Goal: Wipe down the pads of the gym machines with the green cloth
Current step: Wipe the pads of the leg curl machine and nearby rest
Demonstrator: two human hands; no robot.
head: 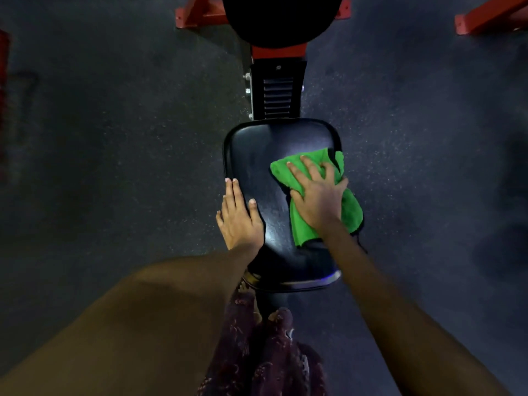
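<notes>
At the far left edge a strip of red frame (pixel 3 104) stands on the dark speckled floor (pixel 114 138). The left hand (pixel 238 218) lies along the left edge of the black seat pad (pixel 257 155), fingers straight and pointing away, thumb resting on the pad's top face; it grips nothing. The seat pad sits in the middle of the view, glossy, with a black slotted post (pixel 278 92) rising from its far end to a second black pad (pixel 281 18) at the top of the picture, flanked by red feet (pixel 197 15). The right hand (pixel 317 192) presses flat on the green cloth (pixel 303 224), fingers spread and straight, not curled round it. The cloth lies under the palm on the right half of the seat pad, its right part hanging over the pad's right edge. Another red foot (pixel 485 18) shows at the upper right.
</notes>
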